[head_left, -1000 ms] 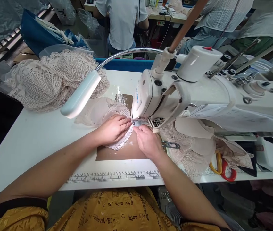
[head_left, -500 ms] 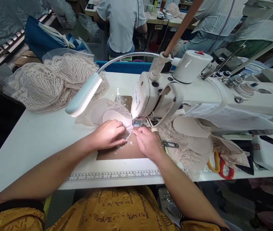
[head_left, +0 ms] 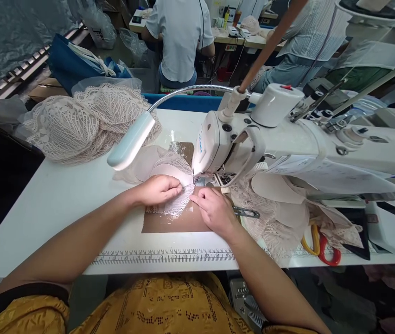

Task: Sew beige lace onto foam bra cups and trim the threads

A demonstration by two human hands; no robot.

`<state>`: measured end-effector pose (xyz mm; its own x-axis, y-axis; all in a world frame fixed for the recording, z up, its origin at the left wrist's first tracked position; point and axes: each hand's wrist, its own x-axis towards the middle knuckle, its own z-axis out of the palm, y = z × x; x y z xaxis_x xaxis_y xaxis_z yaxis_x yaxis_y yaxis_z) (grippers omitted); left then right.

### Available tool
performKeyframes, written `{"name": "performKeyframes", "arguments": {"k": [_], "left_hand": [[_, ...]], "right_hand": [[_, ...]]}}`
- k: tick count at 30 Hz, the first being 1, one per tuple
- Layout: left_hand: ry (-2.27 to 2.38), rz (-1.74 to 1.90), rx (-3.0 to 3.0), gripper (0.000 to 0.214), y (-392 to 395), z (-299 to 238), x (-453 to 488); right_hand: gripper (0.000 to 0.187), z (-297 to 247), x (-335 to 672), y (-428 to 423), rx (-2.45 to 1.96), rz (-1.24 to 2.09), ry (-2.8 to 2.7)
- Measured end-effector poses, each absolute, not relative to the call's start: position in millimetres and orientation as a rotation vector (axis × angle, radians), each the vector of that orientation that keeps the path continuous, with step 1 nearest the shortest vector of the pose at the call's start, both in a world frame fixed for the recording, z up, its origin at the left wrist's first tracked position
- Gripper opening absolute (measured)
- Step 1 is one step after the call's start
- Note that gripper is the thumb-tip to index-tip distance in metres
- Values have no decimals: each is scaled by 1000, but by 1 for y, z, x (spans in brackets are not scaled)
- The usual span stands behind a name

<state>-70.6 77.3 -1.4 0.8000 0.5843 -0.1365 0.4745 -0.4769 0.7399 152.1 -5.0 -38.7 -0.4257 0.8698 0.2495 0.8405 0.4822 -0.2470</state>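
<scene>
— Drawn leftward from the needle since a second ago: left hand (head_left: 159, 189), its fingers then laid flat, now curled. Right hand (head_left: 216, 211): shifted only slightly, toward the bottom of the frame.

— And the lace piece (head_left: 180, 202), where is it entered?

— Centre of frame. Its upper right corner is set at the needle area of the sewing machine (head_left: 214, 139); its lower part is spread over the brown sheet (head_left: 169, 225). The pale cup (head_left: 169, 170) above it has been left more exposed.

— State of fingers?

— Left: thumb and fingertips brought together, the lace piece apparently pinched between them. Right: fingers bent, forefinger pointed at the lace edge; whether anything is gripped cannot be told.

— Significance of the change?

— By judgement, the edge is now being arranged at the needle rather than pressed flat. Whether the needle is running cannot be told.

— Surroundings, listed outward?

— Slotted metal piece (head_left: 248, 212), just right of the right hand. Printed ruler (head_left: 173, 257), lower centre. Lamp (head_left: 131, 141), left of the machine. Lace pile (head_left: 65, 123), upper left. Red-handled scissors (head_left: 329, 255), lower right. Seated co-worker (head_left: 180, 41), upper centre, back turned.
</scene>
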Motion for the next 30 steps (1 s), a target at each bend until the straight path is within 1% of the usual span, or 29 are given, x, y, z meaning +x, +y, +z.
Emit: {"name": "performKeyframes", "arguments": {"k": [5,8,12,18,25,30], "left_hand": [[655,175,2324,29,72,6,-72],[628,299,2377,24,69,7,-72],[511,469,2595,27,70,-5,-69],[481,423,2849,35,68,-26,-66],[505,345,2926,35,61,-25,-64],[595,347,2911,36,59,-24,-60]], "right_hand": [[35,-37,151,-5,-1467,134,-2422],[38,-35,151,-6,-1485,135,-2444],[36,-34,151,-8,-1497,153,-2456],[37,-34,152,-11,-1523,133,-2463],[33,-32,150,-13,-1584,91,-2473],[34,-34,150,-11,-1602,52,-2425]]}}
